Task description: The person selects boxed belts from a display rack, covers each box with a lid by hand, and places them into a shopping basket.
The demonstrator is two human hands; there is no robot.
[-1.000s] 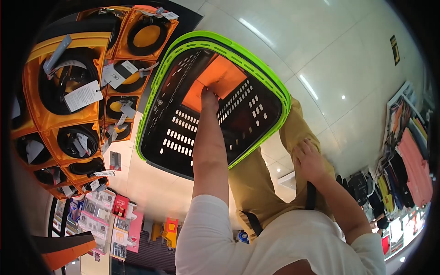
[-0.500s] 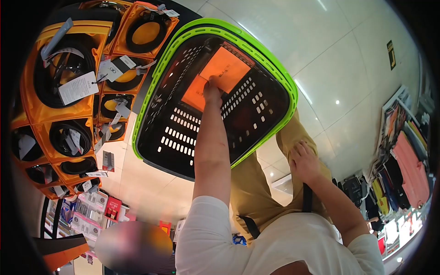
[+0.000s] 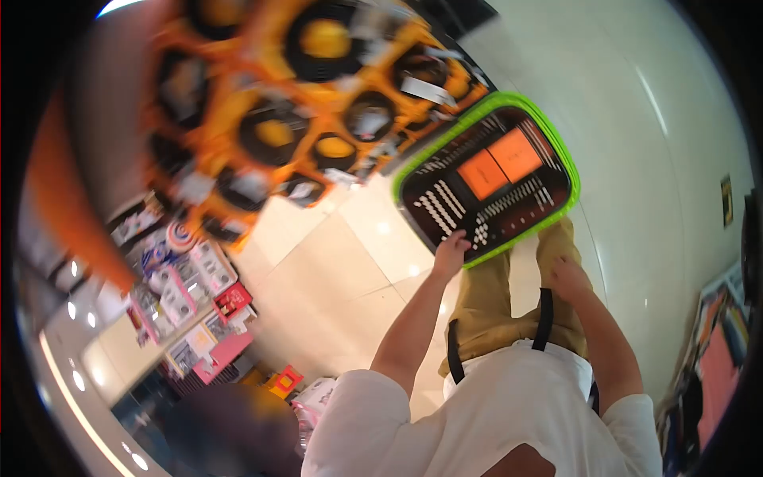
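Observation:
A black shopping basket with a bright green rim (image 3: 574, 151) stands on the floor in front of my legs. Two flat orange boxes (image 3: 513, 155) lie side by side in its bottom. At the basket's near left edge is my left hand (image 3: 453, 250), its fingers apart with nothing in them; whether it touches the rim I cannot tell. My right hand (image 3: 567, 278) rests on the knee of my tan trousers (image 3: 491, 298), holding nothing I can see.
At upper left, a display holds several orange boxes (image 3: 270, 131) with coiled black belts and tags, blurred. Pink-and-white packaged goods (image 3: 171, 294) line a shelf at lower left. A blurred person (image 3: 230, 429) is at the bottom left. Folded clothes (image 3: 719, 366) lie at right.
My left hand has let go of the orange boxes and come back out to the basket's near edge. My view has shifted, and the basket now appears smaller and farther right.

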